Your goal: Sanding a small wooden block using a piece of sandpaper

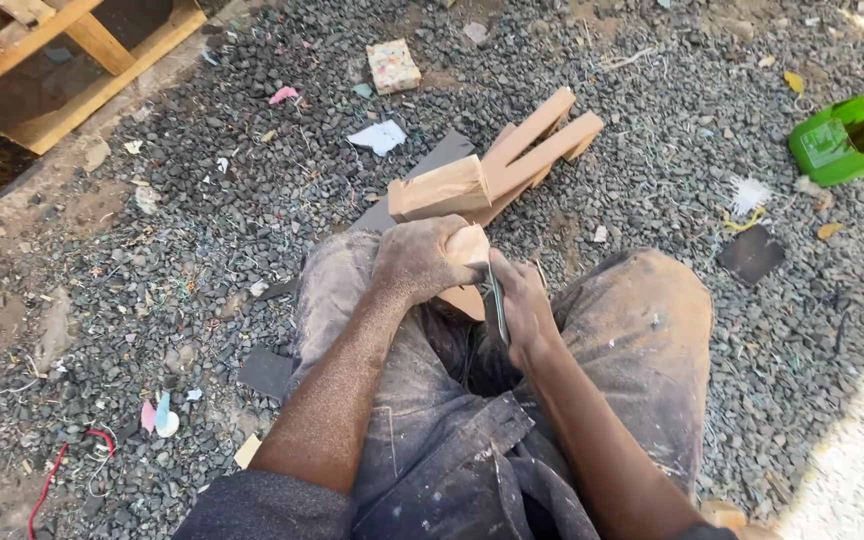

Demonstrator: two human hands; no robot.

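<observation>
Two bare hands work one wooden piece (pixel 497 165), seen from above over the person's knees. Left hand (pixel 420 258) is clamped over the near end of the wood, fingers wrapped tight on it, knuckles up. Right hand (pixel 524 305) sits just beside it, fingers closed around a thin dark blade (pixel 497 300) that stands edge-on against the wood's near end; what kind of tool it is cannot be told.

The piece looks like several pale slats joined at angles: a short block near the hands, longer arms running up and right over the gravel ground (pixel 202 250). Near end rests between the knees, on dusty dark trousers (pixel 642 330); far end appears to sit on a flat dark grey sheet (pixel 432 165) on the gravel.

Handling, as a judgement: stiff, dry, light enough for one hand, not fragile, but the joints could rack if levered by a long arm. Dust on skin and wood makes the surface somewhat slippery. Best hold is the thick block close to the cut, as the left hand has it, fingers kept clear of the blade's edge.

Around: wooden frame (pixel 62 60) at the top left corner, green plastic box (pixel 837 140) at the right edge, speckled sponge block (pixel 393 66) near the top, paper scraps, red wire (pixel 57 470) at lower left.
</observation>
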